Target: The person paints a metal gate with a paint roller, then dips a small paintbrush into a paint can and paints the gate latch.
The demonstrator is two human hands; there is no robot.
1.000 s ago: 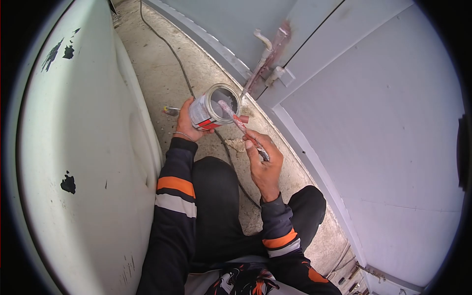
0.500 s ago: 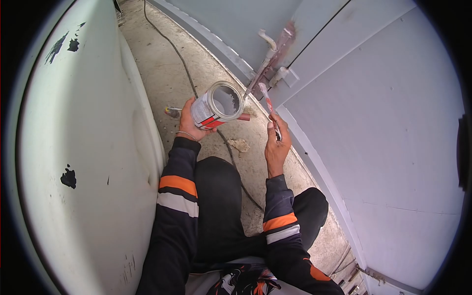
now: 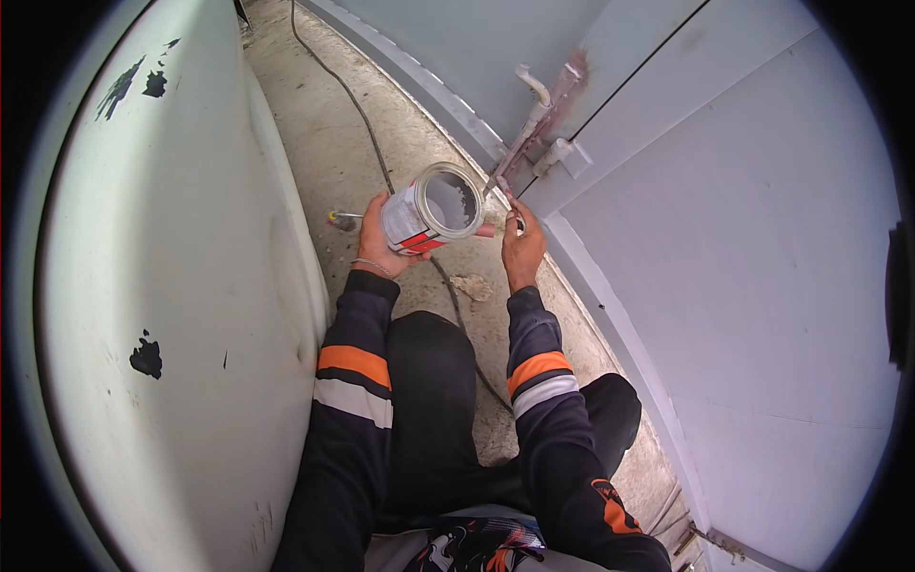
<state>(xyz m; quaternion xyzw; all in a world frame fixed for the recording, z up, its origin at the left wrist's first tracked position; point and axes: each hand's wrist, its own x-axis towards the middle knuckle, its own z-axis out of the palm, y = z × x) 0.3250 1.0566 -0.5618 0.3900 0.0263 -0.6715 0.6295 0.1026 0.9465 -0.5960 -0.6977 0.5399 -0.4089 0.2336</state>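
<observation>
My left hand [image 3: 378, 240] is wrapped round the side of an open paint can [image 3: 405, 221] with a white and red label. The can tilts, and grey paint coats its inner wall. To its right, my right hand [image 3: 523, 250] grips a paintbrush [image 3: 507, 193] by its handle, fingers closed. The brush's bristle end points up, near the lower end of a reddish-stained metal strip [image 3: 534, 129] on the grey wall. A whitish curved pipe [image 3: 536, 91] stands against that strip.
A large pale panel [image 3: 210, 286] with chipped black spots rises close on my left. The grey wall [image 3: 724, 238] runs along my right. A dark cable [image 3: 357, 105] crosses the concrete floor, near a small yellow-tipped tool [image 3: 343, 220] and a flat tan lump [image 3: 472, 287].
My right hand with the paintbrush has moved left and up, closer to the can and the stained strip. The can stays in my left hand; the whole view has shifted slightly.
</observation>
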